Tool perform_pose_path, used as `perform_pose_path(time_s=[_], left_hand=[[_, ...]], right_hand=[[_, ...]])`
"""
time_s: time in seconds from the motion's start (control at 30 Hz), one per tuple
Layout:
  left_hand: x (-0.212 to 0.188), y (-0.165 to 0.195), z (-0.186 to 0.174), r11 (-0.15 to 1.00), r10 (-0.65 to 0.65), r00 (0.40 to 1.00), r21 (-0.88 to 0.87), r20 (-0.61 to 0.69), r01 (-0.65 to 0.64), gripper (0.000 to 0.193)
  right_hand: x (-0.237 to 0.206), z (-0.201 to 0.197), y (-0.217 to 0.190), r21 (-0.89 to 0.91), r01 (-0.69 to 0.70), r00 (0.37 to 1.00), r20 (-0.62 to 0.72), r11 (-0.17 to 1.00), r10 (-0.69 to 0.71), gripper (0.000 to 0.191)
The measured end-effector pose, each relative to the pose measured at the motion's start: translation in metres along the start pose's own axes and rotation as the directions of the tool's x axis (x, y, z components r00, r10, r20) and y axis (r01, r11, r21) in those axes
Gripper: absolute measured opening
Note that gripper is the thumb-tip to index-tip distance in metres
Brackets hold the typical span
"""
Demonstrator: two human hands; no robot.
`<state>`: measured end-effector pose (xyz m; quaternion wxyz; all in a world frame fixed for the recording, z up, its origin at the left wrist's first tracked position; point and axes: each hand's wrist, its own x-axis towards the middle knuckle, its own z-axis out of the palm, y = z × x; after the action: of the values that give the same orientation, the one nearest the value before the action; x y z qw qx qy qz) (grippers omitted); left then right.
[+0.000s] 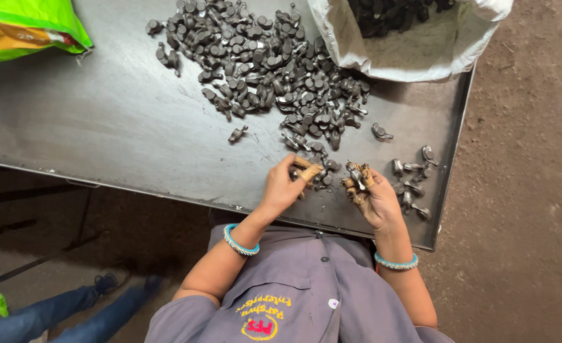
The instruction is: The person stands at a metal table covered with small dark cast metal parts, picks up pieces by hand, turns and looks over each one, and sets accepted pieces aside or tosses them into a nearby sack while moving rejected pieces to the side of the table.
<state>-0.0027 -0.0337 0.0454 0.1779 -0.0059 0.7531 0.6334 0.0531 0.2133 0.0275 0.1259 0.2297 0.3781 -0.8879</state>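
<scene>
Steel surface: right hand pinched one small dark forged metal part; left hand gripped another near the front edge. Sorting step; judged next: set aside by the right edge.

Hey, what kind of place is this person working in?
Probably a small workshop or factory sorting bench: a heap of small dark metal forged parts lies on a grey steel table, a white woven sack holds more, and the floor is bare dirt.

two hands, two sacks, one table
</scene>
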Motion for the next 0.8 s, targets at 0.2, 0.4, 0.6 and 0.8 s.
perform_pose_path(time_s=[0.2,0.4,0.6,0.8], left_hand=[[-0.001,-0.024,0.012,0.566,-0.228,0.882,-0.681,0.413,0.465,0.037],[0.007,-0.04,-0.01,0.625,-0.247,0.926,-0.683,0.287,0.378,0.032],[0.012,-0.045,-0.018,0.714,-0.227,0.953,-0.631,0.2,0.303,0.026],[0.007,-0.042,-0.009,0.696,-0.242,0.932,-0.621,0.272,0.361,0.026]], right_hand=[[-0.015,0.078,-0.013,-0.835,0.412,0.868,0.238,0.365,-0.436,0.029],[0.0,0.096,-0.018,-0.876,0.385,0.754,0.48,-0.29,-0.449,0.046],[0.016,0.043,-0.005,-0.844,0.439,0.835,0.257,0.307,-0.487,0.034],[0.013,-0.01,-0.008,0.04,0.137,0.99,-0.016,0.99,-0.137,0.03]])
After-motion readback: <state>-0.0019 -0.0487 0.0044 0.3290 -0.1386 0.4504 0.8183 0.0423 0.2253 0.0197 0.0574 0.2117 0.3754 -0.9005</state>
